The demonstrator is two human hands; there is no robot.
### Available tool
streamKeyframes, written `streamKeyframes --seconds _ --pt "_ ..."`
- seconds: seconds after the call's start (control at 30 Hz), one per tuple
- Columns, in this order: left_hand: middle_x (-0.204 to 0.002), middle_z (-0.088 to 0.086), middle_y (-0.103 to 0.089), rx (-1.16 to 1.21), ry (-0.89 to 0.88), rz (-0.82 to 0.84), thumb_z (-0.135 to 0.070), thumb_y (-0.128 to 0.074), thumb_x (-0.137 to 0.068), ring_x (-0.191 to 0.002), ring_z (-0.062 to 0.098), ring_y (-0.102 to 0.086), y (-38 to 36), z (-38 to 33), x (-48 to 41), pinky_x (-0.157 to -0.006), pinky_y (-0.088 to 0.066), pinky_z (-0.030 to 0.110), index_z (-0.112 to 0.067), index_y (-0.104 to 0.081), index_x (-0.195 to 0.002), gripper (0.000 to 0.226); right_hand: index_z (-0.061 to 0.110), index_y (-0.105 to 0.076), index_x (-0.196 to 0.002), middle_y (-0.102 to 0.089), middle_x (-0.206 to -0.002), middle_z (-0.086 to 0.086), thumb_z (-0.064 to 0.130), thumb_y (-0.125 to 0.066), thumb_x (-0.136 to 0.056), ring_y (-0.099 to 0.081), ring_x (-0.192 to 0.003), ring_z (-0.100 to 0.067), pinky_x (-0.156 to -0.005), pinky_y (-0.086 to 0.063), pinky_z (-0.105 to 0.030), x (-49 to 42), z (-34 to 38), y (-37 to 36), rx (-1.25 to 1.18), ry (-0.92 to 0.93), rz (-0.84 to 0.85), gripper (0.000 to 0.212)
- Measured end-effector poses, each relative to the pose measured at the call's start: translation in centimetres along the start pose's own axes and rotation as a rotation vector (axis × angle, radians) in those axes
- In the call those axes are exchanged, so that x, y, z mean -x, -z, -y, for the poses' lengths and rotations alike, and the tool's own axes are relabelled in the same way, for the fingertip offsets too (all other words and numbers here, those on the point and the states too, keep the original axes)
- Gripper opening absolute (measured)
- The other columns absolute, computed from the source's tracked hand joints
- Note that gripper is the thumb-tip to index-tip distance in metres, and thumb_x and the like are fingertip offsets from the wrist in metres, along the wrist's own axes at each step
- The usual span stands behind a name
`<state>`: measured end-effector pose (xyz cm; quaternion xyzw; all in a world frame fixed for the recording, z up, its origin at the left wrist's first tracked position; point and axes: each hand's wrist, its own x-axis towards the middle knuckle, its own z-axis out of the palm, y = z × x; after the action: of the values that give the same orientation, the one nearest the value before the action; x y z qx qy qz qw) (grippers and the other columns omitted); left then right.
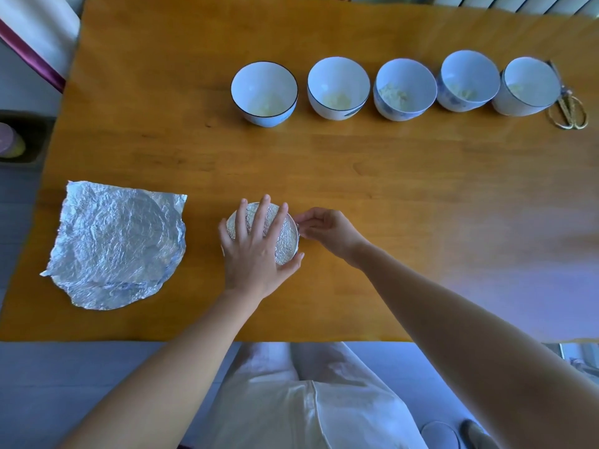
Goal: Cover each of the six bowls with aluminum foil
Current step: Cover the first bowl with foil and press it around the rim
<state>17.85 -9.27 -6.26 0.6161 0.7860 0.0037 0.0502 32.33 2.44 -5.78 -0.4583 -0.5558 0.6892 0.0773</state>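
Note:
A foil-covered bowl (287,238) stands near the table's front edge. My left hand (252,251) lies flat on its foil top, fingers spread, thumb against the near side. My right hand (327,230) pinches the foil at the bowl's right rim. Several white bowls stand uncovered in a row at the back, from the leftmost bowl (264,92) to the rightmost bowl (526,87), each with some pale food inside. A stack of crinkled foil sheets (116,241) lies to the left of the covered bowl.
Gold scissors (569,111) lie at the right end of the bowl row. The wooden table (389,176) ends just in front of my arms. A dark tray with pastel items (19,140) sits off the table's left edge.

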Motion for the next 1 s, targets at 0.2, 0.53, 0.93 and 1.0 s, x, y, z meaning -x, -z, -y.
streamKeyframes --seconds 0.2,0.53,0.93,1.0 --pt "-0.164 0.003 -0.023 -0.008 0.008 0.007 -0.076 -0.035 -0.085 -0.149 0.037 -0.02 0.0 0.0 -0.1 -0.107 -0.024 0.062 -0.033 -0.025 -0.156 0.084 0.002 -0.071 -0.096 -0.071 -0.086 -0.008 0.007 -0.072 -0.086 -0.063 -0.071 -0.003 -0.069 -0.046 -0.011 -0.7 -0.3 -0.4 0.034 0.001 -0.106 0.012" --pt "-0.164 0.007 -0.023 -0.031 -0.009 0.003 -0.074 -0.034 -0.086 -0.147 0.041 -0.022 0.0 -0.1 -0.1 -0.106 -0.024 0.062 -0.035 -0.023 -0.157 0.081 0.004 -0.068 -0.095 -0.064 -0.078 -0.005 0.004 -0.059 -0.093 -0.055 -0.066 -0.006 -0.056 -0.042 -0.009 -1.0 1.2 -0.1 0.185 -0.043 -0.001 0.009" --pt "-0.163 0.012 -0.024 -0.018 -0.043 -0.022 -0.077 -0.031 -0.088 -0.146 0.044 -0.022 0.0 0.1 0.0 -0.105 -0.024 0.064 -0.04 -0.039 -0.146 0.069 0.01 -0.071 -0.078 -0.067 -0.072 -0.001 0.016 -0.067 -0.088 -0.06 -0.068 -0.011 -0.056 -0.045 -0.019 -0.9 0.9 -0.9 0.145 -0.063 -0.137 0.012" --pt "-0.163 0.011 -0.023 -0.017 -0.046 -0.024 -0.076 -0.029 -0.09 -0.147 0.043 -0.021 0.0 0.1 0.1 -0.106 -0.023 0.064 -0.04 -0.037 -0.147 0.068 0.002 -0.074 -0.089 -0.068 -0.074 0.0 0.017 -0.061 -0.093 -0.06 -0.068 -0.007 -0.057 -0.046 -0.018 -0.6 1.0 -0.8 0.082 -0.068 -0.12 0.02"
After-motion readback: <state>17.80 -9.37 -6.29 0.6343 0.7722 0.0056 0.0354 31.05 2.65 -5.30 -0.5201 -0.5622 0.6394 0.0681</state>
